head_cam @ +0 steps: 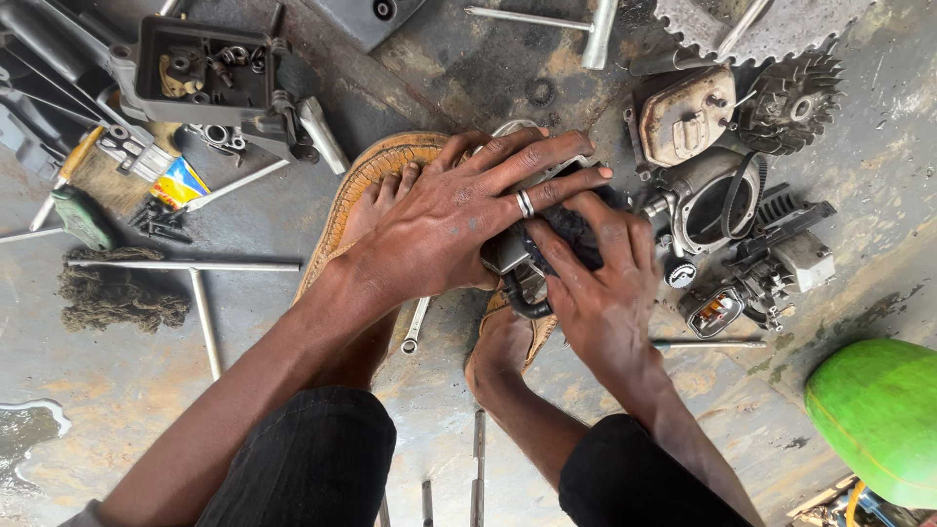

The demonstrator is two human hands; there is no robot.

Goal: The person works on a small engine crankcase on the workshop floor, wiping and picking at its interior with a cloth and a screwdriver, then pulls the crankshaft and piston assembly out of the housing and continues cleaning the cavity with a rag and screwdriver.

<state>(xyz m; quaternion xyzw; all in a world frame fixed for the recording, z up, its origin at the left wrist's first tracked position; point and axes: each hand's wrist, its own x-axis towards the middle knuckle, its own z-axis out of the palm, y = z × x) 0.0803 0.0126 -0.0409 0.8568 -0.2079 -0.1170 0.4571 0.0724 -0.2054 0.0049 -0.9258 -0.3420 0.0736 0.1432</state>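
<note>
My left hand (459, 220), with a ring on one finger, lies flat over a small grey metal engine part (508, 252) and holds it down above my sandalled feet. Pressed against the same part, my right hand (597, 278) grips a dark rag (571, 229) with its fingers curled over it. A black hose (522, 304) curves out below the part. Most of the part is hidden under both hands.
Engine pieces lie to the right: a metal cover (683, 117), a housing with a belt (717, 200), a flywheel (795, 102). A black tray of small parts (200, 68) sits upper left, with rods (185, 265), a wrench (415, 327), a fibre wad (117, 293). A green round object (878, 415) is at lower right.
</note>
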